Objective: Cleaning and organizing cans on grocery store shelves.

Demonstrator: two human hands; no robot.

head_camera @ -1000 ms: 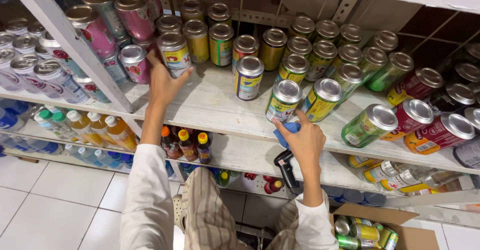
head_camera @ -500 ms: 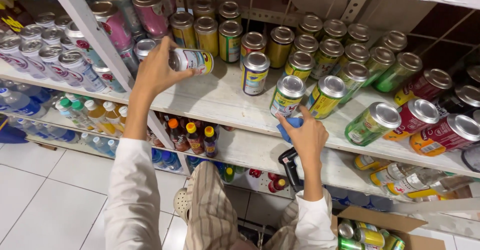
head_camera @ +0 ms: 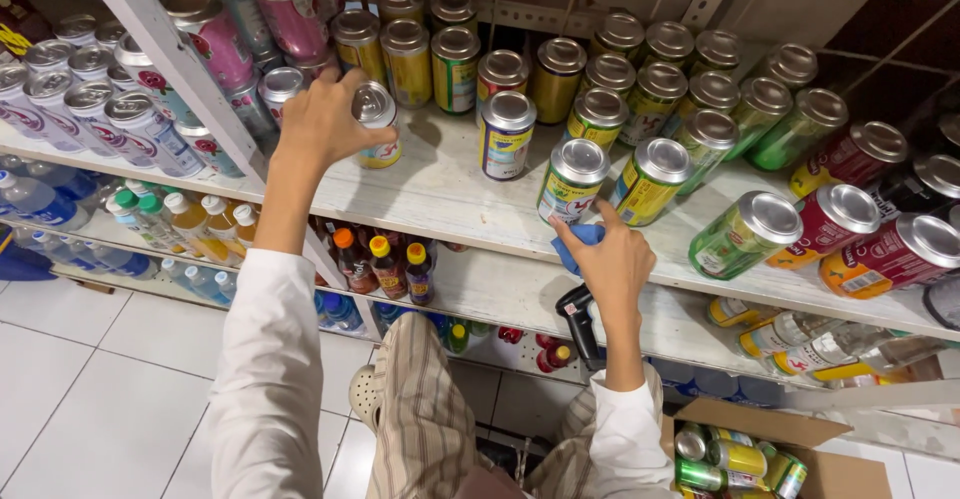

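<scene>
Left of centre in the frame, the left hand (head_camera: pixel 325 119) is curling tightly around a small cylindrical metal can with a silver lid and yellow-and-white label (head_camera: pixel 376 125), tilting it just above the pale, smooth shelf board (head_camera: pixel 440 194). Right of centre, the right hand (head_camera: pixel 612 262) is resting on the shelf's front edge, fingers folded over a crumpled blue cloth (head_camera: pixel 578 248); a black handled tool (head_camera: pixel 582 324) is hanging just below it, though whether the hand is gripping that tool is hard to make out. Just above the cloth, a green-and-yellow tin with a shiny ribbed lid (head_camera: pixel 572 179) is standing upright. Rows of similar round tins in yellow and green are filling the shelf behind, with pink cans (head_camera: pixel 290 9) at the upper left and red cans lying on their sides (head_camera: pixel 830 219) at the right edge, partly cut off. Below, plastic bottles with coloured caps (head_camera: pixel 385 264) are showing, and an open brown cardboard box (head_camera: pixel 840 469) holding more cans is sitting at the bottom right, cropped by the frame.
</scene>
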